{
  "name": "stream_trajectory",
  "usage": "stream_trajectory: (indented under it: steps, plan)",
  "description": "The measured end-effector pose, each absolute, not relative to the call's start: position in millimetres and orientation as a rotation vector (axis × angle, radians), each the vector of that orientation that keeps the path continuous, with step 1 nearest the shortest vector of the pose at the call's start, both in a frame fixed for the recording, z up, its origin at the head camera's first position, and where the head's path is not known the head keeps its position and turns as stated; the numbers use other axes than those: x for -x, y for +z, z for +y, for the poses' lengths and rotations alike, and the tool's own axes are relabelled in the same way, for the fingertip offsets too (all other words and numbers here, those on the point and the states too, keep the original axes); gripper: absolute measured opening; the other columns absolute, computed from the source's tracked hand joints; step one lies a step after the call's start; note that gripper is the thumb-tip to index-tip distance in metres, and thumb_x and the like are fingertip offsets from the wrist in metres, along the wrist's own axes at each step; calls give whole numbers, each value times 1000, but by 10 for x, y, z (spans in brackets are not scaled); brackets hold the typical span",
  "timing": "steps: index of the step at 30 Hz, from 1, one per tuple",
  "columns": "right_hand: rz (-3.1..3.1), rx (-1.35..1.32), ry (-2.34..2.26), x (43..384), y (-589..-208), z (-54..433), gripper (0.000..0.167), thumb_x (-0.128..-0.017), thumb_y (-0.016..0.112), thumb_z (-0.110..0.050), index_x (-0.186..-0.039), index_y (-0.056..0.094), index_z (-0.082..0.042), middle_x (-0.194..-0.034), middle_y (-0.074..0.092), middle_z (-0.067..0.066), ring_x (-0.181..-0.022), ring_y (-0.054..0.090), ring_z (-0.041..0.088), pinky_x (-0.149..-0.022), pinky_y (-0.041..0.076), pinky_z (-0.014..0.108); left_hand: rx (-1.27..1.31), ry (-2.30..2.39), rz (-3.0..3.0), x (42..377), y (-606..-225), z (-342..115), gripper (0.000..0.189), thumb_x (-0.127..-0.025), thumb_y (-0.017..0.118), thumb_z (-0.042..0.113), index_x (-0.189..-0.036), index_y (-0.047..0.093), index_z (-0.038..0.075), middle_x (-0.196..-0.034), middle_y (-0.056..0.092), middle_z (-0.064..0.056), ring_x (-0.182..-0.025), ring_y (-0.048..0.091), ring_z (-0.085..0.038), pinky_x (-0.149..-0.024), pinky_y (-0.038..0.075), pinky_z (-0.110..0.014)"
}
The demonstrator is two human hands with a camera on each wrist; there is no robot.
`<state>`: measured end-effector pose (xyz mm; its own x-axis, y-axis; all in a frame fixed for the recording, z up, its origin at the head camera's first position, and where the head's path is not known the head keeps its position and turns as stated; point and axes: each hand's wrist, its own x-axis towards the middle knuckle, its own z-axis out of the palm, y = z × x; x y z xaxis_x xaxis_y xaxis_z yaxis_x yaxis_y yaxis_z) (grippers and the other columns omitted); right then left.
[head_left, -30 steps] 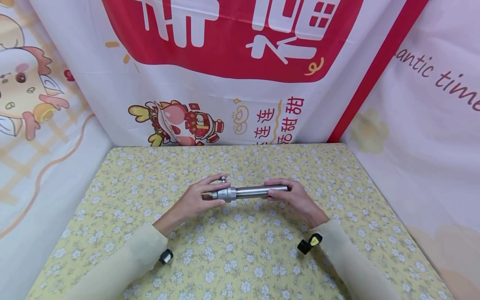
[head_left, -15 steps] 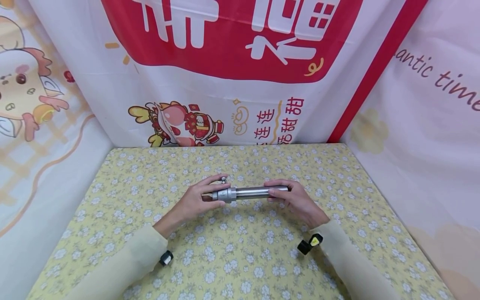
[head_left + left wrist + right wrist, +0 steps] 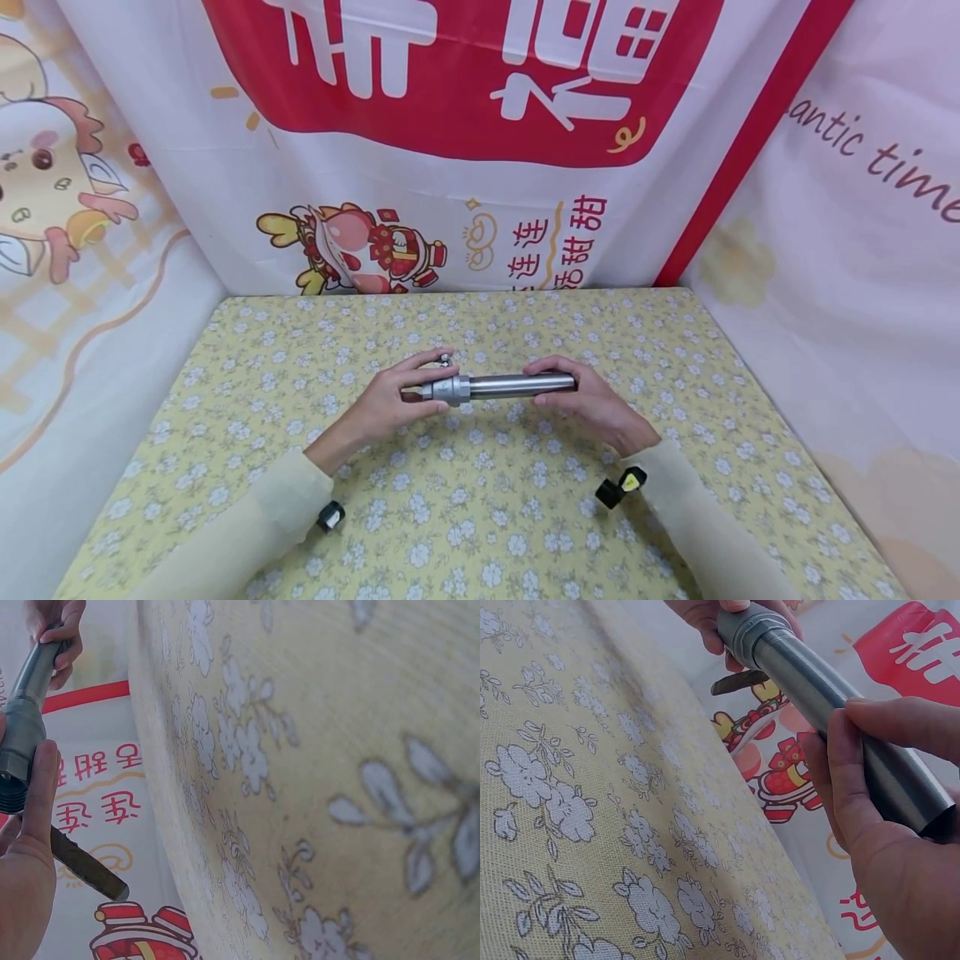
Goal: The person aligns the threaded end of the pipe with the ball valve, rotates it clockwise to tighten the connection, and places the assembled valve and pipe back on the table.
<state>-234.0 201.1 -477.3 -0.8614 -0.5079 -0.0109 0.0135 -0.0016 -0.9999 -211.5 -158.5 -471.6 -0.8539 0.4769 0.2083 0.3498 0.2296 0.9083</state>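
Observation:
A metal ball valve (image 3: 448, 390) with a threaded open end sits on the left end of a smooth steel pipe (image 3: 504, 386). My left hand (image 3: 384, 402) grips the valve body between thumb and fingers. On the right, my right hand (image 3: 591, 400) holds the pipe near its far end, its thumb and fingers on opposite sides. The valve's dark lever handle (image 3: 90, 866) sticks out past the left hand in the left wrist view. In the right wrist view the pipe (image 3: 810, 679) runs up into the valve (image 3: 746, 634); the joint's inside is hidden.
A yellow floral cloth (image 3: 480, 500) covers the table under both hands. Printed fabric walls rise behind it (image 3: 465, 183) and on both sides. Black wrist cameras hang below the sleeves.
My right thumb and fingers have shifted around the pipe, the thumb now lower along its near side. The left hand and valve have moved very slightly left.

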Motion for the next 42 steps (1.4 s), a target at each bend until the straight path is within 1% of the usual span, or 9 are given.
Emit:
stream_trajectory:
  steps: [3, 6, 11, 17, 22, 30, 32, 36, 42]
  plan:
    - [1929, 512, -1917, 2332, -4767, 2005, 40, -100, 76, 2, -138, 63, 0, -138, 61, 13, -113, 68, 21, -95, 64, 37, -809, 1708, 2370, 2110, -4719, -1586, 54, -99, 83, 13, -151, 68, 16, -175, 41, -11, -135, 63, -39, -90, 64, -24]
    - [1943, 524, -1917, 2324, -4758, 2002, 40, -100, 77, -1, -137, 64, 1, -137, 61, 11, -113, 68, 21, -95, 64, 37, -808, 1718, 2370, 2101, -4714, -1588, 54, -98, 83, 13, -151, 68, 16, -174, 41, -12, -136, 63, -38, -90, 64, -24]
    - [1957, 520, -1932, 2312, -4744, 1995, 41, -99, 78, -2, -138, 65, 3, -136, 65, 11, -113, 70, 21, -93, 64, 35, -823, 1730, 2372, 2094, -4712, -1587, 54, -98, 83, 12, -151, 68, 14, -173, 41, -15, -136, 63, -38, -91, 64, -24]
    - [1974, 452, -1945, 2310, -4748, 1983, 46, -98, 81, -4, -141, 65, 4, -137, 67, 11, -115, 72, 21, -94, 64, 33, -810, 1724, 2388, 2094, -4707, -1579, 54, -98, 84, 12, -150, 69, 16, -173, 43, -10, -136, 63, -39, -92, 64, -23]
    - [1991, 440, -1941, 2308, -4747, 1980, 50, -99, 81, -8, -144, 64, 5, -141, 67, 13, -116, 73, 21, -96, 65, 37, -790, 1728, 2389, 2082, -4693, -1584, 53, -98, 83, 11, -149, 69, 16, -174, 42, -13, -135, 64, -39, -90, 64, -23]
    - [1989, 414, -1962, 2316, -4745, 1975, 45, -101, 80, -11, -142, 68, 4, -139, 68, 14, -113, 75, 23, -101, 64, 50, -814, 1744, 2387, 2065, -4690, -1577, 53, -98, 83, 10, -149, 69, 13, -174, 42, -13, -132, 66, -38, -88, 65, -24]
    - [1986, 396, -1968, 2316, -4740, 1970, 47, -101, 80, -11, -142, 66, 6, -138, 68, 14, -111, 75, 22, -101, 64, 49, -811, 1747, 2386, 2061, -4686, -1574, 53, -97, 83, 9, -149, 69, 13, -174, 42, -13, -132, 66, -39, -88, 65, -24]
    - [1976, 369, -1991, 2305, -4725, 1955, 55, -101, 80, -11, -145, 60, 14, -137, 68, 14, -109, 76, 21, -98, 66, 41, -820, 1757, 2388, 2059, -4686, -1563, 53, -97, 83, 7, -148, 70, 12, -173, 42, -15, -133, 66, -40, -88, 65, -24]
    - [1970, 346, -2022, 2292, -4703, 1935, 49, -101, 81, -12, -141, 64, 12, -138, 66, 18, -109, 75, 21, -94, 67, 35, -832, 1762, 2397, 2047, -4670, -1552, 53, -97, 83, 6, -147, 70, 9, -172, 42, -18, -130, 67, -41, -88, 65, -24]
